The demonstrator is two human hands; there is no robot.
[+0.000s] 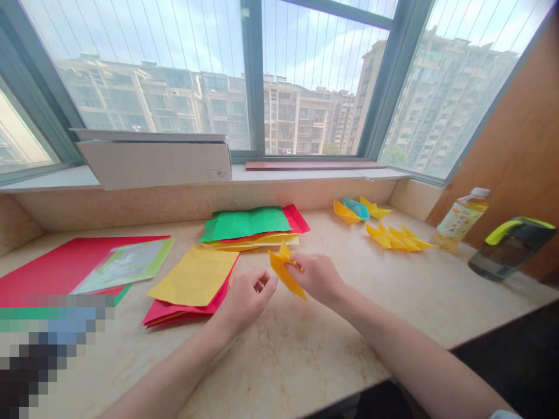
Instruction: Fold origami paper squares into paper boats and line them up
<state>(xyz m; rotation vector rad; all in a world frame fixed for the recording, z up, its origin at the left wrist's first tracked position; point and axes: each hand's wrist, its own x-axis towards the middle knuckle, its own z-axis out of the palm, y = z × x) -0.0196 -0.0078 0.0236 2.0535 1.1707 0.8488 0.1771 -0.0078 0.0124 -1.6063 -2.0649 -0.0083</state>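
Observation:
My right hand (318, 277) pinches a small folded piece of orange-yellow paper (285, 272) just above the marble counter (305, 355). My left hand (247, 298) is beside it on the left, fingers curled loosely and holding nothing, a finger's width from the paper. To the left of my left hand a creased yellow sheet (195, 274) lies on red sheets (174, 311). Behind the hands is a stack with a green sheet (247, 223) on top.
Folded paper boats, yellow and one blue (357, 209), and more yellow ones (399, 237), sit at the back right. A drink bottle (460, 218) and a dark jug with a green handle (509, 247) stand far right. A large red sheet (56, 267) lies left, a white box (155, 157) on the sill.

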